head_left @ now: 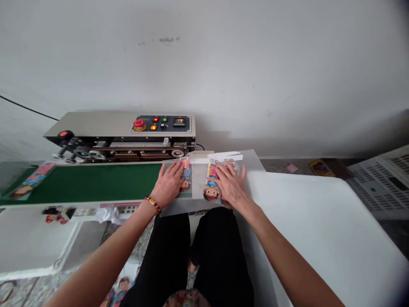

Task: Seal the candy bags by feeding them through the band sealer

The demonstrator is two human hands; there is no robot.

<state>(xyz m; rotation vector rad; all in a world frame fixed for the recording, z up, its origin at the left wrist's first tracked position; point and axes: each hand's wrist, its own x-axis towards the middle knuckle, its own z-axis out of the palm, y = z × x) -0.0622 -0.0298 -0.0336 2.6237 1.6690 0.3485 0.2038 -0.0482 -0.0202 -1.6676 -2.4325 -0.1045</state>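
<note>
My left hand [170, 183] lies flat with fingers stretched on a clear printed packet [185, 178] at the right end of the green conveyor belt [86, 184]. A beaded bracelet sits on that wrist. My right hand [230, 183] rests flat, fingers spread, on a second packet with a cartoon face [211, 187], just right of the first. Both packets lie on a grey feed plate [252, 161] in front of the band sealing machine [124, 136], their top edges toward the sealer's slot.
The sealer's control panel [162, 123] shows a red stop button and lit lamps. A finished packet [30, 183] lies at the belt's far left. A white bin [319, 213] stands at my right, a white tray [28, 243] lower left, a slatted crate [386, 179] far right.
</note>
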